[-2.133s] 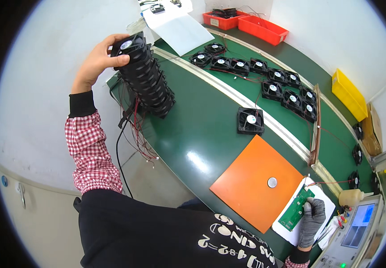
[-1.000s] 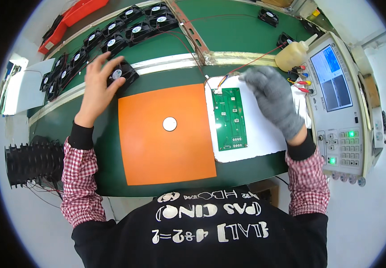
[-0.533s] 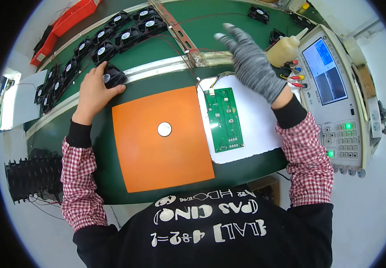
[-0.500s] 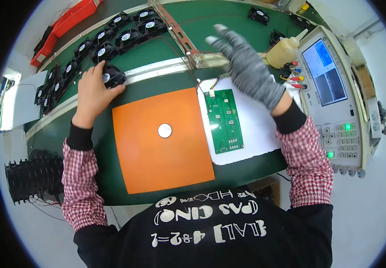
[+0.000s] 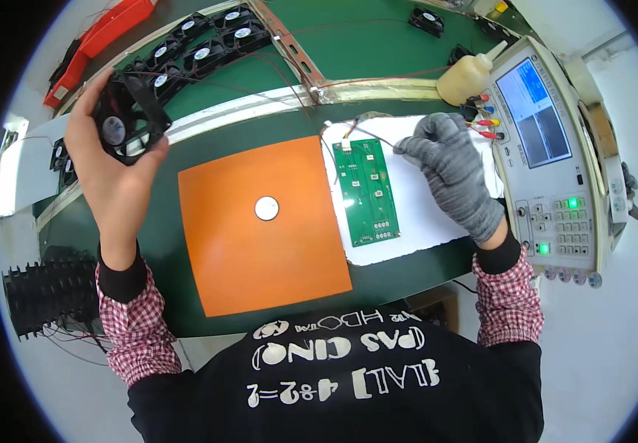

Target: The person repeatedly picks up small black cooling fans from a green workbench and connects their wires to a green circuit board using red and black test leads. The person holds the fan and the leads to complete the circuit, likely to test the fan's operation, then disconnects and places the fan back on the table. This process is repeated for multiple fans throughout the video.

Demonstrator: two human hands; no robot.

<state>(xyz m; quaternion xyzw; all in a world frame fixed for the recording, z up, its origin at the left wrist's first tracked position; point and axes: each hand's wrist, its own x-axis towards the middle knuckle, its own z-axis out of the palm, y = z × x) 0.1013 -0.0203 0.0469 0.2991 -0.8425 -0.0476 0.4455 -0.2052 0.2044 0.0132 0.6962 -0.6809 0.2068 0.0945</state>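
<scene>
A: Left hand?
B: Left hand [image 5: 112, 177], bare, one. Thumb on one side, fingers on the other, pinching a black square fan [image 5: 114, 131] by its frame. Fan tilted, held up off the surface [image 5: 245, 136], left of the orange mat [image 5: 230, 251].

A: Right hand?
B: Right hand [image 5: 453, 173], in a grey knitted glove, one. Fingers curl inward above the white sheet [image 5: 430, 229], tips near a thin lead. Whether they pinch the lead, one cannot tell.

A: On the sheet?
B: Circuit board [image 5: 367, 193], green, rectangular, one, lying flat just left of the gloved fingertips. White connector [image 5: 346, 145] at its upper left corner, with coloured wires.

A: On the mat?
B: Round disc [image 5: 266, 208], pale-faced, one, near the middle. The mat sits just beside the sheet.

A: Beyond these?
B: Group of black fans [image 5: 202, 54], lying behind the pale strip at upper left. Stack of black fans [image 5: 49, 295], on its side at the lower left. Squeeze bottle [image 5: 464, 80], yellowish, nozzle tilted. Bench instrument [image 5: 553, 173], screen lit, two keys glowing green, at the right.
</scene>
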